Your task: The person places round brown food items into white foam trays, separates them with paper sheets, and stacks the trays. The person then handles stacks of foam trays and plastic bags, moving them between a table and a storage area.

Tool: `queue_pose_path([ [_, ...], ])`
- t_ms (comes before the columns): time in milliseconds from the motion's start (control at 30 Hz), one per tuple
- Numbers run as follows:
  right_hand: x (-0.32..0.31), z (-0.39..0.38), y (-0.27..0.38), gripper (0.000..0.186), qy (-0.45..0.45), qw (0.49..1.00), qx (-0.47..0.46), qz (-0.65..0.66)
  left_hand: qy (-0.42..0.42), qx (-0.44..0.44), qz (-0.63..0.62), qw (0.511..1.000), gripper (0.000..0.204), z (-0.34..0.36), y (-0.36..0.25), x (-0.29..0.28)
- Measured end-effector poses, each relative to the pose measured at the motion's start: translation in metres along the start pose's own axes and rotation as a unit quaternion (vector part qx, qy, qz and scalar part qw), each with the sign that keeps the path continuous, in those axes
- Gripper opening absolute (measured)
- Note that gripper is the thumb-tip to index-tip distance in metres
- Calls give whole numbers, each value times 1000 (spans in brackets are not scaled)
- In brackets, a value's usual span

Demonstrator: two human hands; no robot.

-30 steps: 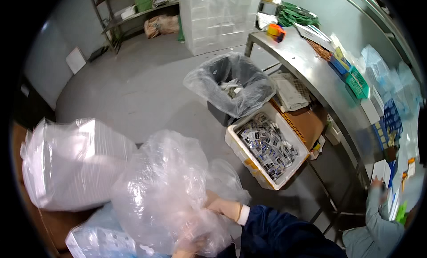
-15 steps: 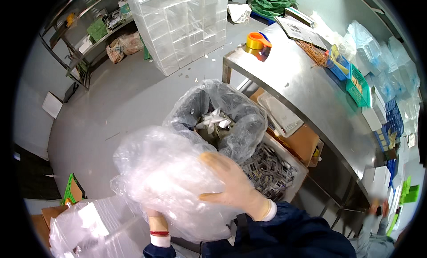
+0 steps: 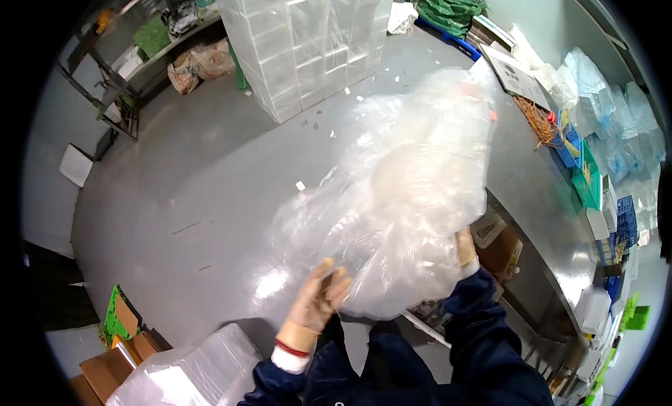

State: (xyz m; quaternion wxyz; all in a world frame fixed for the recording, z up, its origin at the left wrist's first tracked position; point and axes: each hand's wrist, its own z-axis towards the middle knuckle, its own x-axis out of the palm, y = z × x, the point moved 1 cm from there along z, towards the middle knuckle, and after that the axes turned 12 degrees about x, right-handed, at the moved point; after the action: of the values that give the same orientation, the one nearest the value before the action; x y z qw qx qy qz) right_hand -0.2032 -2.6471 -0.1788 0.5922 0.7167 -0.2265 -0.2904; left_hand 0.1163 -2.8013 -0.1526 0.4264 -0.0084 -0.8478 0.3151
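Note:
A big, crumpled clear plastic bag (image 3: 427, 189) is held up in front of me, spread over the floor and the table's near-left edge. My right hand (image 3: 465, 246) grips it at its lower right; most of the fingers are hidden behind the plastic. Just off the bag's lower left edge is my left hand (image 3: 313, 301), its gloved fingers slightly bent and apart, with nothing seen in them. Whatever lies behind the bag, including the lined bin seen earlier, is covered by it.
A long metal table (image 3: 532, 203) runs along the right, with a green basket (image 3: 586, 176) and papers on it. Stacked clear boxes (image 3: 301, 49) stand ahead. Lower left, a plastic-wrapped bundle (image 3: 203, 367) lies beside a cardboard box (image 3: 105, 367). Cartons sit under the table.
The bag has gone up and to the right, now blocking the bin and part of the table. My left hand has come out from under it; my right hand has moved from its top to behind it.

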Motion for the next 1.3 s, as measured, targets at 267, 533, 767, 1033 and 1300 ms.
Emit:
queue_pose_path([
  [267,38,-6,-272,59,31,824,179,-537,-169,-69,200,963,43,58,7,-152],
  [533,111,33,-522,59,150,753,297,-568,-284,-147,345,883,38,67,72,-306],
  [767,146,82,-633,59,200,745,287,-569,-330,-73,327,882,37,86,133,-421],
  [1033,130,110,-580,59,247,781,262,-510,-315,-69,251,913,35,96,112,-325],
  [1300,127,139,-296,53,242,810,178,-504,-339,91,-119,929,61,71,-53,-208],
])
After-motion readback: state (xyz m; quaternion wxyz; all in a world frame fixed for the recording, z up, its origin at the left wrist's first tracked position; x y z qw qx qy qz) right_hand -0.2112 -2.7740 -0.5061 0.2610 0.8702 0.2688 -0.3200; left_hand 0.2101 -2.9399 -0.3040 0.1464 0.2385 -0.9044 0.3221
